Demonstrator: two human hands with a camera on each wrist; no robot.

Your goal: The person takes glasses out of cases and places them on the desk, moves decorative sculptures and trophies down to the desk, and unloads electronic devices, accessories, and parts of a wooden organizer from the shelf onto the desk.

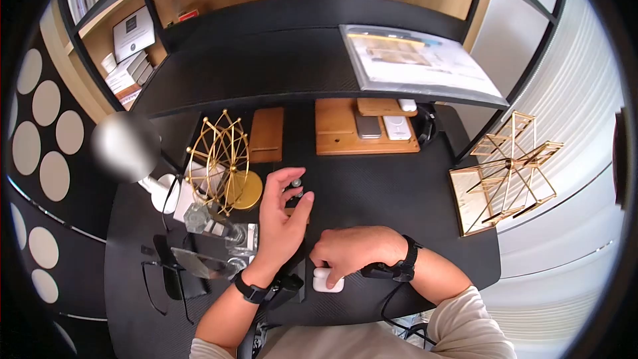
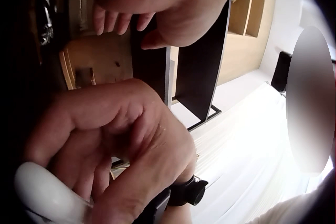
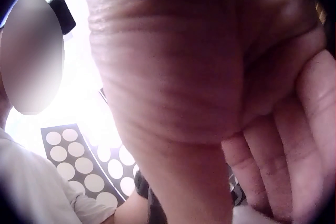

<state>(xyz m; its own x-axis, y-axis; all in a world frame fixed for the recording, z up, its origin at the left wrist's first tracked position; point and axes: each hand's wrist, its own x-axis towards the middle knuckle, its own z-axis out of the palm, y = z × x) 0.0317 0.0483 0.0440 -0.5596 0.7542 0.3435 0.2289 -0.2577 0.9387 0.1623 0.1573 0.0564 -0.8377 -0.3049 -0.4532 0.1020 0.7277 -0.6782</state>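
My right hand (image 1: 362, 250) holds a white earbud case (image 1: 327, 283) close over the front of the black desk, its thumb on the case. In the left wrist view, the white case (image 2: 50, 198) shows at the lower left beneath the curled fingers. My left hand (image 1: 282, 223) is raised to the left of it, palm turned inward, fingers loosely bent and thumb apart. Small grey-green round pieces (image 1: 297, 185) show beside its fingertips; I cannot tell whether the hand touches them. The right wrist view is mostly filled by the right palm (image 3: 173, 71).
Left of my left hand stand a gold wire ornament (image 1: 219, 159), clear glass trophies (image 1: 229, 233) and eyeglasses (image 1: 159, 286). A gold Ferris-wheel model (image 1: 509, 163) is at the right. Behind are a wooden organizer (image 1: 335, 139) and a raised black shelf (image 1: 266, 60).
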